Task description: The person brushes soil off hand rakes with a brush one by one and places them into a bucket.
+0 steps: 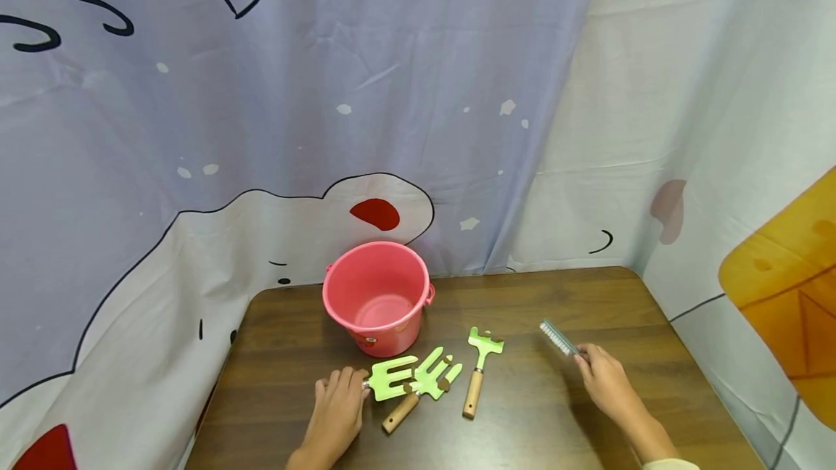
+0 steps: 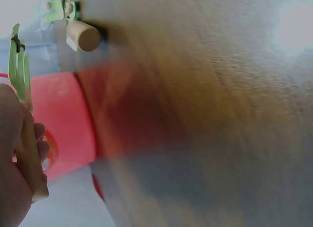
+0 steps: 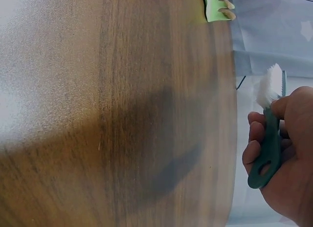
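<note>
Head view: A person works at a wooden counter (image 1: 522, 307), the left grip (image 1: 333, 410) grasping the wooden handle of a green-headed hand fork (image 1: 387, 381), the right grip (image 1: 609, 384) grasping a teal brush (image 1: 559, 339) with white bristles. The brush is held above the right side of the counter, its bristled end pointing away from the person and toward the left; a pale sleeve (image 1: 669, 464) shows at the right arm. On the left, the fork's tines point right, in front of a pink bucket (image 1: 392, 341) that stands upright near the far edge. A second fork (image 1: 427, 381), brown patches on its green tines, lies just beside the first; whether the two heads touch cannot be told. Farther right, between that fork and the brush, lies a small green rake (image 1: 473, 392), its wooden handle toward the person and brown marks on its head. The left wrist view shows fingers curled round the fork's handle, the bucket beyond; the right wrist view shows fingers wrapped round the brush's handle, which has a hole near its end. A printed curtain (image 1: 424, 42) hangs behind.
</note>
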### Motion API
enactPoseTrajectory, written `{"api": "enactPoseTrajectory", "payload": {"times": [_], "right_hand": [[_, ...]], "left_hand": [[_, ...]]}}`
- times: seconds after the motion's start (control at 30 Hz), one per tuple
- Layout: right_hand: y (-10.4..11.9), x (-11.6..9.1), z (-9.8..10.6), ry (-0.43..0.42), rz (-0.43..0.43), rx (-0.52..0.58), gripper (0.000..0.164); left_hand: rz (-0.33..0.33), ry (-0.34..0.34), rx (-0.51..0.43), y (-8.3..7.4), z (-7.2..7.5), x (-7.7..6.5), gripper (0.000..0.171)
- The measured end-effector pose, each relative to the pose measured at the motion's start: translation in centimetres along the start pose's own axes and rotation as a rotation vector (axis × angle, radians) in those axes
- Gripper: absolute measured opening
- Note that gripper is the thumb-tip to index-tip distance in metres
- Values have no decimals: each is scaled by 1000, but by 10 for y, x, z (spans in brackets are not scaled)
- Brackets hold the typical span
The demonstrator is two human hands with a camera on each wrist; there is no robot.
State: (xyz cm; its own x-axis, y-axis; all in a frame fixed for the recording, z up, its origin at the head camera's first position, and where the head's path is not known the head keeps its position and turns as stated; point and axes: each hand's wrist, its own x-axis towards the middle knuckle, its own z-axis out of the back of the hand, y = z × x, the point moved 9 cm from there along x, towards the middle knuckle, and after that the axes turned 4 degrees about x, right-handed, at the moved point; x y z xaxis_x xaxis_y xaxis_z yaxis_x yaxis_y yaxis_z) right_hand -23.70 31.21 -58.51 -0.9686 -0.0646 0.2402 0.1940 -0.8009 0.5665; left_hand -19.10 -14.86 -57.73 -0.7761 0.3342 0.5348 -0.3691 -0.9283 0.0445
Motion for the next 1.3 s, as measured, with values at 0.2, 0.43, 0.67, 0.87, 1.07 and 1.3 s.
{"api": "enactPoseTrajectory", "payload": {"times": [0.2,0.43,0.67,0.87,1.07,1.3], "right_hand": [[0,1,2,6,-5,-6,25],[0,0,3,15,-10,6,26],[1,3,7,-7,17,2,25],[6,9,11,-16,35,-19,26],[14,17,17,-36,39,-53,26],[27,22,18,-32,43,-38,26]], "left_hand": [[-26,-47,-21,-10,18,10,28],[-58,-109,-23,-19,36,24,30],[-74,-121,-36,-25,56,40,28],[-101,-182,-37,-28,75,57,28],[-122,-151,-24,-31,83,74,24],[-128,-121,32,-38,87,99,23]]}}
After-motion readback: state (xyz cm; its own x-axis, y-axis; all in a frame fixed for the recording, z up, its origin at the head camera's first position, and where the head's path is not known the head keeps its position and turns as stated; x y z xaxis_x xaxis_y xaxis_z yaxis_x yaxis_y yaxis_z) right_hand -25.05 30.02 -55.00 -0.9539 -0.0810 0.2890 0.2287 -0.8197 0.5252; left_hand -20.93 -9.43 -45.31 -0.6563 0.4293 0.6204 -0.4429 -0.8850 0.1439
